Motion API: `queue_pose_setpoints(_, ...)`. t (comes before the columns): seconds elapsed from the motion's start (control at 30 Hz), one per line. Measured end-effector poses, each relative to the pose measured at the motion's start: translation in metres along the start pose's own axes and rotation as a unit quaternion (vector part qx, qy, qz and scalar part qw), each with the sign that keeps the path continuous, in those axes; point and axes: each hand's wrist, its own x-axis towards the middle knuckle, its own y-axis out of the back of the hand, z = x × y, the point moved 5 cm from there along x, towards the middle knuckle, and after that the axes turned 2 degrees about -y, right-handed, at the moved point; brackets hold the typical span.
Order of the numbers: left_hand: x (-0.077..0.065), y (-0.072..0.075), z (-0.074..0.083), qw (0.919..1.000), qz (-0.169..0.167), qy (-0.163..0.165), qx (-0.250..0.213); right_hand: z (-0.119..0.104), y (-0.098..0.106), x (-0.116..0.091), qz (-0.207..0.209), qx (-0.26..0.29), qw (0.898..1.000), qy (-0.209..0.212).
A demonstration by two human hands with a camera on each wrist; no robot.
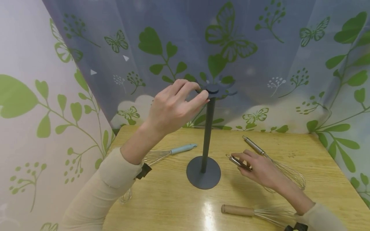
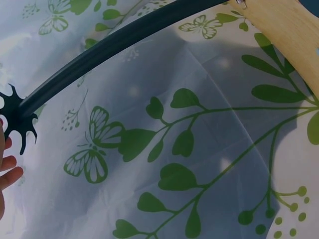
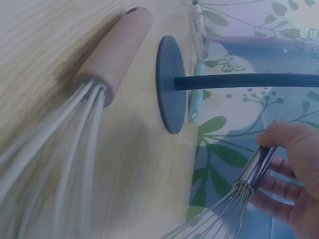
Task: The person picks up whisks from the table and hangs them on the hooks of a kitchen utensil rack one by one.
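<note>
A dark hook stand [image 1: 206,134] with a round base stands in the middle of the table, with curved hooks fanning out at its top. My left hand [image 1: 174,106] is at that top, thumb and index finger pinching it from the left. In the left wrist view, fingertips [image 2: 11,177] show beside the hooks [image 2: 27,132]. To the right of the pole, my right hand [image 1: 261,168] grips a steel whisk [image 3: 256,169] by its handle, thumb on the handle's end. Its wires point down and away from the pole in the right wrist view.
Behind the right hand lies another steel-handled whisk [image 1: 254,146]. A wooden-handled whisk [image 1: 238,210] lies at the front right. On the left is a blue-handled whisk [image 1: 183,148], with more whisk wires [image 1: 126,196] under the left forearm. Patterned curtains [image 1: 185,38] border the table [image 1: 170,205].
</note>
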Motion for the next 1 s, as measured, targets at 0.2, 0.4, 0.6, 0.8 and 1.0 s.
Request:
queue_pose_setpoints(0.2, 0.001, -0.001, 0.0, 1.0, 0.001, 0.001, -0.003, -0.006, 0.003, 0.005, 0.017, 0.004, 1.0, -0.009)
queue_pose_setpoints(0.4, 0.001, -0.001, 0.0, 1.0, 0.005, 0.001, -0.006, -0.011, 0.006, 0.009, 0.042, 0.007, 0.999, -0.013)
queue_pose_setpoints(0.6, 0.001, -0.001, 0.0, 1.0, 0.006, 0.0, -0.004, -0.014, 0.009, 0.011, 0.056, 0.014, 0.998, -0.018)
queue_pose_setpoints(0.8, 0.001, -0.001, 0.001, 1.0, 0.005, -0.002, -0.002, -0.017, 0.01, 0.011, 0.057, 0.037, 0.997, -0.034)
queue_pose_setpoints(1.0, 0.001, 0.0, 0.001, 1.0, 0.004, -0.003, -0.002, -0.02, 0.01, 0.014, 0.068, 0.064, 0.995, -0.034)
